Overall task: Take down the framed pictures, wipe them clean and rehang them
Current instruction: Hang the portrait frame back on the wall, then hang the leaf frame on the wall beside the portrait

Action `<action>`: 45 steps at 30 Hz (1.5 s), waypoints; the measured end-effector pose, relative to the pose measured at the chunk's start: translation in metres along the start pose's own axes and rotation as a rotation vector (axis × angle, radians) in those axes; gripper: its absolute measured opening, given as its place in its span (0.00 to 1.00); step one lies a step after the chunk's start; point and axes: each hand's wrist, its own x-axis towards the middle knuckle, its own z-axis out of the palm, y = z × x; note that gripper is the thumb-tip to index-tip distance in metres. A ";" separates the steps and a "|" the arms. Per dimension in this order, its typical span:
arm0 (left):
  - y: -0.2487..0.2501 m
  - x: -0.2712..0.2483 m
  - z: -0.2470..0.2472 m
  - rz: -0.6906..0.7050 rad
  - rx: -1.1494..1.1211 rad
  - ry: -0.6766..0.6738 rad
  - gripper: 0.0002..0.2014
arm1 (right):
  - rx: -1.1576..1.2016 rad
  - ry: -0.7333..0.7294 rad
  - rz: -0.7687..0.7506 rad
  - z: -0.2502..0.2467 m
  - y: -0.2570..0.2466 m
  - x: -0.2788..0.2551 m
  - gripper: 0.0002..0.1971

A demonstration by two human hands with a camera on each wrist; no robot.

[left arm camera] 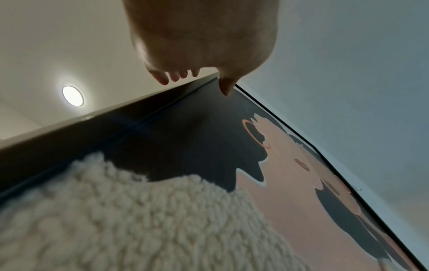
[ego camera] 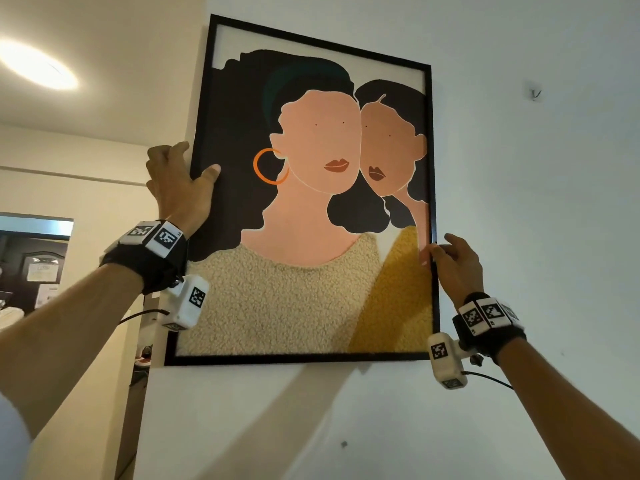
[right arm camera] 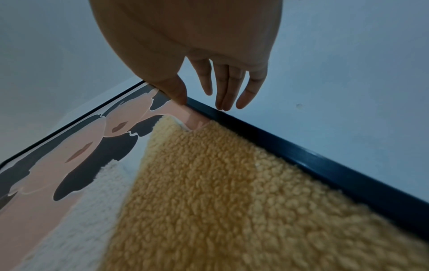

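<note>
We see a bright ceiling lamp [ego camera: 38,65] glaring at upper left; arm shadows fall on the wall [ego camera: 519,202] below; both wrist views look dim and blurry near their lower edges.

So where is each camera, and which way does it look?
Head: on the head, looking up at the framed picture; both forearms, left hand, right hand.
Left wrist: along the left hand toward its left frame edge and ceiling lamp.
Right wrist: along the right hand, at its right edge.
All share the picture.
</note>
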 end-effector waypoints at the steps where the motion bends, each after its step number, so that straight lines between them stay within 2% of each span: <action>1: 0.002 -0.003 0.000 0.006 -0.010 0.002 0.29 | -0.002 0.002 -0.012 -0.001 0.000 -0.001 0.26; 5: 0.013 -0.031 -0.002 0.031 -0.069 0.005 0.25 | 0.037 0.019 -0.056 -0.009 0.000 -0.014 0.19; 10: 0.027 -0.109 -0.003 0.141 -0.099 0.044 0.19 | 0.064 0.068 -0.156 -0.036 0.014 -0.063 0.09; 13: 0.032 -0.161 -0.003 0.205 -0.207 0.055 0.16 | 0.064 0.037 -0.170 -0.057 0.027 -0.098 0.07; 16: 0.041 -0.219 -0.003 0.179 -0.299 -0.025 0.13 | 0.067 0.002 -0.133 -0.080 0.041 -0.139 0.08; 21: 0.058 -0.342 -0.002 0.043 -0.539 -0.330 0.09 | -0.006 0.016 -0.022 -0.128 0.063 -0.221 0.07; 26: 0.081 -0.468 0.003 -0.196 -0.740 -0.669 0.08 | -0.149 0.080 0.161 -0.181 0.083 -0.306 0.08; 29: 0.101 -0.538 -0.007 -0.361 -0.836 -0.956 0.10 | -0.251 0.152 0.286 -0.220 0.091 -0.368 0.08; 32: 0.117 -0.615 -0.025 -0.453 -0.913 -1.278 0.11 | -0.355 0.223 0.427 -0.266 0.101 -0.450 0.08; 35: 0.141 -0.702 -0.060 -0.484 -0.961 -1.659 0.12 | -0.516 0.351 0.656 -0.320 0.106 -0.557 0.08; 38: 0.169 -0.776 -0.102 -0.460 -1.000 -1.959 0.13 | -0.653 0.479 0.869 -0.366 0.095 -0.661 0.08; 42: 0.213 -0.843 -0.164 -0.328 -1.039 -2.263 0.11 | -0.769 0.690 1.063 -0.418 0.063 -0.775 0.10; 45: 0.245 -0.882 -0.213 -0.248 -1.027 -2.457 0.11 | -0.761 0.886 1.172 -0.447 0.033 -0.841 0.10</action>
